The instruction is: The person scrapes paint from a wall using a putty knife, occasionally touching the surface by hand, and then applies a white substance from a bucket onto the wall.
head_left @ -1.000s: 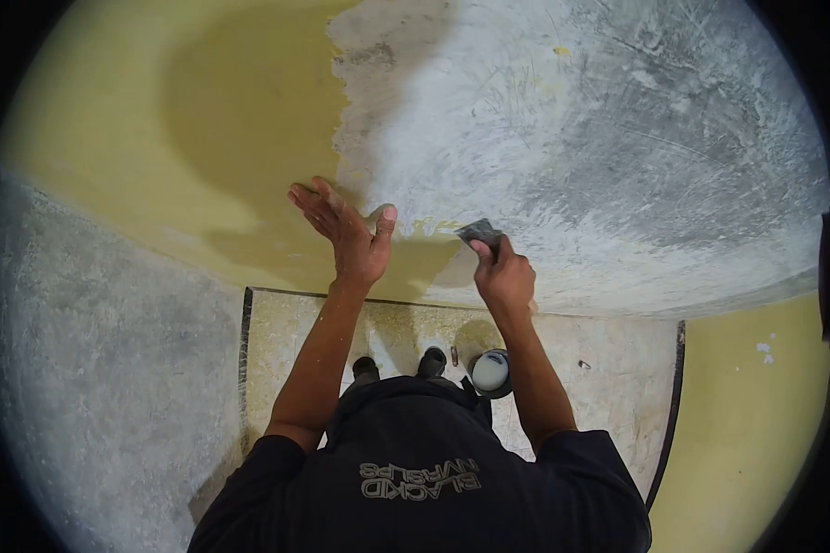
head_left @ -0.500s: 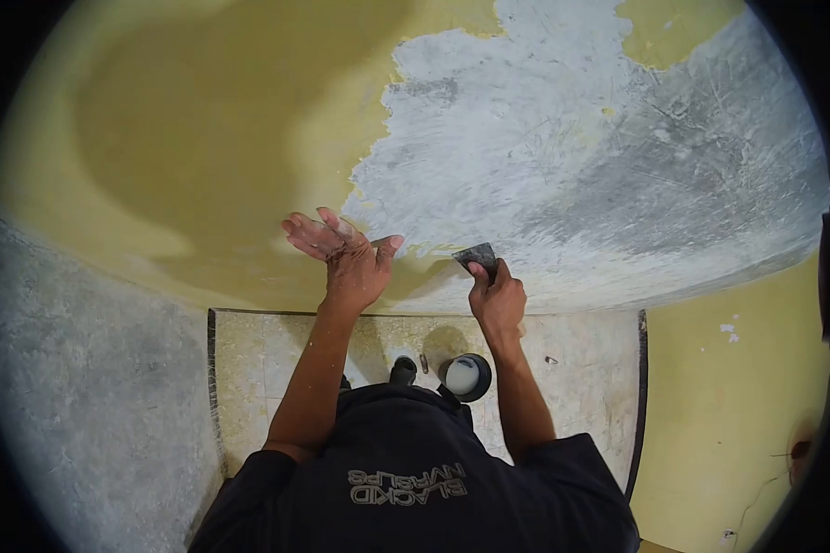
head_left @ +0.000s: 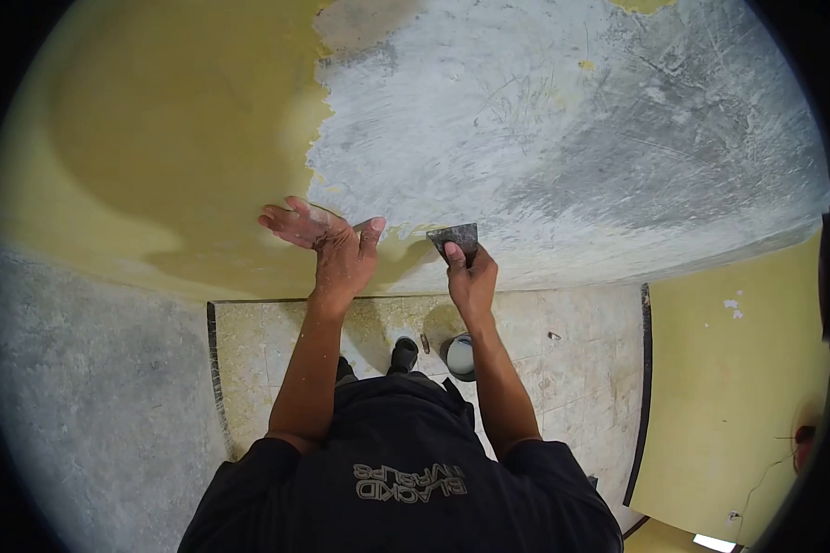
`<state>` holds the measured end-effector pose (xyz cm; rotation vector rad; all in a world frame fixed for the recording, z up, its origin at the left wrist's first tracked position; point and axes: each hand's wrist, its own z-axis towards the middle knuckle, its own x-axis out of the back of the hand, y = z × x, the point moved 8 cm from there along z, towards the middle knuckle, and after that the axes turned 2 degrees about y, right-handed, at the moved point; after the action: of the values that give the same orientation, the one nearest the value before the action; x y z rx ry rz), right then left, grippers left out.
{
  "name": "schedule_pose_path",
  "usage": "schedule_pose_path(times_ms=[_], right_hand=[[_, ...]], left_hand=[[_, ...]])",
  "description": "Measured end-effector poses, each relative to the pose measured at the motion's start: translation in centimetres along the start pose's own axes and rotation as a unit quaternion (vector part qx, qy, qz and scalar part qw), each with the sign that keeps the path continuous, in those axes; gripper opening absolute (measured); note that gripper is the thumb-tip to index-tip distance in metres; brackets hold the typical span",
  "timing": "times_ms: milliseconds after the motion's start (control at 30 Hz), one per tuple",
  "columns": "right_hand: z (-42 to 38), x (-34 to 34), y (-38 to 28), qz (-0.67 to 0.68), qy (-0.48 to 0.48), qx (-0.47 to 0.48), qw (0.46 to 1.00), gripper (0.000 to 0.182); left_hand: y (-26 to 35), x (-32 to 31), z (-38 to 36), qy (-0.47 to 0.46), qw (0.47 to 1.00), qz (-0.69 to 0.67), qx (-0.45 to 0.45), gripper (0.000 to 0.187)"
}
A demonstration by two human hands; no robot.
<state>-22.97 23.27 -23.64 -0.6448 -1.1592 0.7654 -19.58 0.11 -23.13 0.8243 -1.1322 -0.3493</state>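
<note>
My left hand lies against the wall with its fingers and thumb spread, just below the ragged edge where yellow paint meets scraped plaster. It holds nothing. Pale dust coats its fingers. In my right hand is a dark, flat scraper, gripped between thumb and fingers. The scraper's wide edge points up and away from me, at the lower border of the scraped area. Thin yellow streaks of paint show between the thumb of my left hand and the blade.
On the tiled floor stands a bucket with whitish content, partly behind my right forearm. Beside my shoe lies a small brown object. A grey wall rises at left, a yellow wall at right.
The view has tilted, so the wall sits higher and further left. Both hands appear slightly further left and up, and the scraper's blade now shows more broadly. The grip is unchanged.
</note>
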Motion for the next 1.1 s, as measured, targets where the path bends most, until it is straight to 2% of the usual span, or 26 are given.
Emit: schedule_pose_path(times_ms=[33,67,133,167,233,267,300,367,433,467,500,533,600,667,700,767,833,900,967,1000,1067,1100], right_hand=[[0.0,-0.1,0.1,0.035,0.020,-0.002,0.999,0.039],[0.1,0.1,0.3,0.037,0.017,-0.003,0.999,0.039],[0.4,1.1,-1.5,-0.132,-0.007,-0.025,0.991,0.038],[-0.2,1.0,-1.2,-0.130,-0.007,-0.030,0.991,0.038],[0.0,0.3,-0.7,0.027,0.023,-0.004,0.999,0.038],[0.0,-0.6,0.2,0.100,0.023,-0.010,0.995,0.039],[-0.2,-0.9,-0.3,0.101,0.021,-0.011,0.995,0.039],[-1.8,-2.4,1.2,0.249,-0.017,-0.193,0.949,0.041],[-1.3,-2.3,1.4,0.260,-0.002,-0.183,0.948,0.043],[-0.8,-1.4,1.0,0.168,-0.012,-0.124,0.978,0.045],[-0.3,-0.6,0.3,0.074,-0.021,-0.061,0.995,0.048],[-0.1,-0.6,0.4,0.072,-0.038,-0.059,0.995,0.049],[-0.2,-0.9,0.3,0.105,-0.035,-0.043,0.993,0.043],[-0.9,-1.9,1.2,0.133,-0.043,-0.032,0.990,0.039],[-1.2,-2.8,2.5,0.152,-0.040,-0.053,0.986,0.038],[-1.3,-3.4,2.8,0.172,-0.040,-0.068,0.982,0.038],[-1.7,-3.3,2.4,0.174,-0.021,-0.099,0.979,0.042],[-2.0,-3.7,2.8,0.178,-0.007,-0.098,0.979,0.039],[-2.0,-3.9,3.0,0.225,0.016,-0.081,0.971,0.036],[-2.1,-4.0,2.9,0.227,0.016,-0.082,0.970,0.036],[-2.4,-4.7,3.3,0.297,-0.004,-0.118,0.947,0.033],[-2.6,-4.9,3.3,0.298,-0.003,-0.121,0.947,0.033]], left_hand=[[-0.5,-0.7,0.3,-0.042,0.999,0.011,0.011,0.080],[-0.7,-0.9,0.3,-0.042,0.999,0.013,0.013,0.080],[-0.7,-0.7,0.1,-0.042,0.999,0.002,0.029,0.086],[-0.7,-0.8,-0.4,-0.046,0.999,0.006,0.028,0.086],[0.2,-0.1,-0.5,0.015,0.999,-0.051,0.011,0.096],[0.4,-0.4,-0.7,0.013,0.999,-0.049,0.013,0.096],[0.7,-0.3,-0.6,0.041,0.998,-0.053,0.013,0.097],[1.4,-0.3,-1.5,0.062,0.997,-0.049,0.011,0.100],[3.4,2.5,-2.6,0.230,0.972,0.049,-0.022,0.105],[3.8,2.1,-3.5,0.231,0.971,0.050,-0.023,0.105],[3.4,1.4,-4.9,0.245,0.966,-0.080,-0.008,0.100],[2.6,0.5,-6.3,0.254,0.944,-0.209,0.006,0.096],[0.4,-4.3,-8.3,0.196,0.951,-0.239,0.011,0.075],[0.6,-8.5,-7.4,0.052,0.881,-0.464,0.073,0.051],[0.8,-8.2,-6.9,0.057,0.880,-0.465,0.076,0.051],[2.5,-11.3,-6.2,-0.173,0.789,-0.561,0.181,0.033],[2.2,-12.6,-5.7,-0.164,0.781,-0.579,0.167,0.033],[2.4,-12.9,-5.4,-0.157,0.773,-0.594,0.156,0.035],[2.3,-12.9,-5.5,-0.151,0.730,-0.626,0.231,0.033],[1.9,-13.4,-5.5,-0.150,0.731,-0.624,0.232,0.033],[0.5,-13.6,-5.0,-0.118,0.815,-0.531,0.202,0.031],[0.8,-13.2,-5.1,-0.119,0.815,-0.529,0.203,0.031]])
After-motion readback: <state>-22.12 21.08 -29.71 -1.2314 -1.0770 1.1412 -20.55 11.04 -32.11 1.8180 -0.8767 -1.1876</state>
